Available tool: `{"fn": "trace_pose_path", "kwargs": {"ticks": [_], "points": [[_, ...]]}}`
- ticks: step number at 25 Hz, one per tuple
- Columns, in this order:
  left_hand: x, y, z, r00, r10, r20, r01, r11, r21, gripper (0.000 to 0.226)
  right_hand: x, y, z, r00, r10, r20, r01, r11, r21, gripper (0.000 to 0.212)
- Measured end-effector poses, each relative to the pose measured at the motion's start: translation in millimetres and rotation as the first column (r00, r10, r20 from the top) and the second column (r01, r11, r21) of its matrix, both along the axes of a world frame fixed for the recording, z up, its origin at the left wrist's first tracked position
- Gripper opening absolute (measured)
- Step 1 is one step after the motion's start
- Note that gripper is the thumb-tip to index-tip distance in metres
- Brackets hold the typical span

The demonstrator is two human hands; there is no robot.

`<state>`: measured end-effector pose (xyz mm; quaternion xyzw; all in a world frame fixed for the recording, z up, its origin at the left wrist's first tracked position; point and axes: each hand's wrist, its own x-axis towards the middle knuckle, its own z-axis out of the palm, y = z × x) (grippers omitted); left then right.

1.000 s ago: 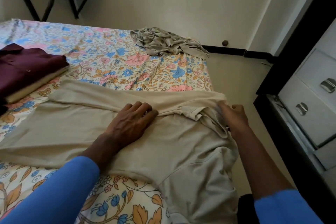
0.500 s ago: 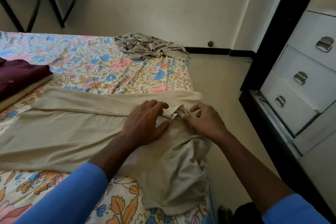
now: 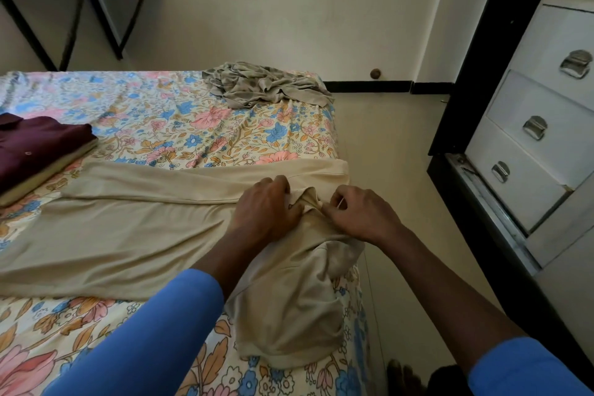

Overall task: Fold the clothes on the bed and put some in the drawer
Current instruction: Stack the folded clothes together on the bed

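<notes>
"Both hands sit closer together than a second ago. My right hand [image 3: 356, 215] has come in from the edge of the bed [image 3: 225, 132] and now sits just beside my left hand [image 3: 266, 209]."

"What are they holding?"

"The beige shirt [image 3: 128, 235], at its collar [image 3: 310, 199]. My right thumb and fingertips pinch a bit of the collar cloth. My left fingers curl down over the folded edge next to it and bunch the fabric under them."

"And how does the shirt lie?"

"It's spread across the near part of the floral sheet. One long side is folded over along the far edge. The end near the collar is rumpled, and part of it hangs toward the bed's corner below my wrists."

"Anything else on the bed?"

"A folded maroon shirt [image 3: 38, 145] rests on a pale folded piece at the left, just touching the beige one's far corner. A crumpled grey garment [image 3: 266, 83] lies at the far corner, well apart from my hands."

"Where are the drawers?"

"The white drawers [image 3: 520, 183] stand to my right across a strip of floor. The lowest one is pulled out a little."
</notes>
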<state>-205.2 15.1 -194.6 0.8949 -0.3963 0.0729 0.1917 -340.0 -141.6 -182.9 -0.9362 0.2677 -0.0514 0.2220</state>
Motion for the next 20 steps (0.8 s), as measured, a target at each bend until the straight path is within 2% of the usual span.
{"fn": "trace_pose_path", "kwargs": {"ticks": [3, 6, 8, 10, 13, 15, 16, 18, 19, 20], "points": [[-1, -7, 2, 0.995, -0.034, 0.090, 0.027, 0.997, 0.071, 0.015, 3, -1, -3, 0.997, 0.048, -0.053, -0.052, 0.995, -0.080, 0.026], [-1, 5, 10, 0.988, -0.028, 0.149, 0.017, 0.997, 0.077, 0.011, 2, -1, 0, 0.991, 0.080, -0.108, -0.082, 0.997, -0.008, 0.037], [0, 17, 15, 0.980, -0.057, 0.191, 0.046, 0.997, 0.063, 0.011, -1, 0, 0, 0.987, 0.110, -0.119, -0.130, 0.977, -0.172, 0.039], [1, 28, 17, 0.961, -0.165, 0.221, 0.136, 0.981, 0.138, 0.014, -4, 1, 2, 0.983, 0.146, -0.109, -0.174, 0.929, -0.326, 0.032], [1, 39, 12, 0.911, -0.360, 0.202, 0.294, 0.909, 0.296, 0.030, -7, 6, 11, 0.975, 0.133, -0.180, -0.196, 0.897, -0.396, 0.016], [-1, 41, 10, 0.908, -0.377, 0.181, 0.309, 0.896, 0.318, 0.035, -4, 6, 14, 0.978, 0.078, -0.192, -0.155, 0.891, -0.426, 0.013], [-1, 42, 11, 0.912, -0.369, 0.181, 0.302, 0.900, 0.314, 0.038, -2, 5, 15, 0.986, 0.036, -0.165, -0.094, 0.926, -0.365, 0.015], [1, 41, 11, 0.903, -0.365, 0.226, 0.281, 0.901, 0.331, 0.041, 1, 0, 17, 0.992, -0.033, -0.125, 0.030, 0.999, -0.029, 0.027], [2, 40, 10, 0.897, -0.371, 0.239, 0.280, 0.898, 0.340, 0.041, 1, 0, 19, 0.987, -0.013, -0.159, 0.040, 0.984, 0.171, 0.038], [4, 40, 9, 0.898, -0.379, 0.225, 0.291, 0.893, 0.343, 0.040, -1, 1, 21, 0.973, 0.061, -0.223, 0.007, 0.957, 0.289, 0.049]]}}
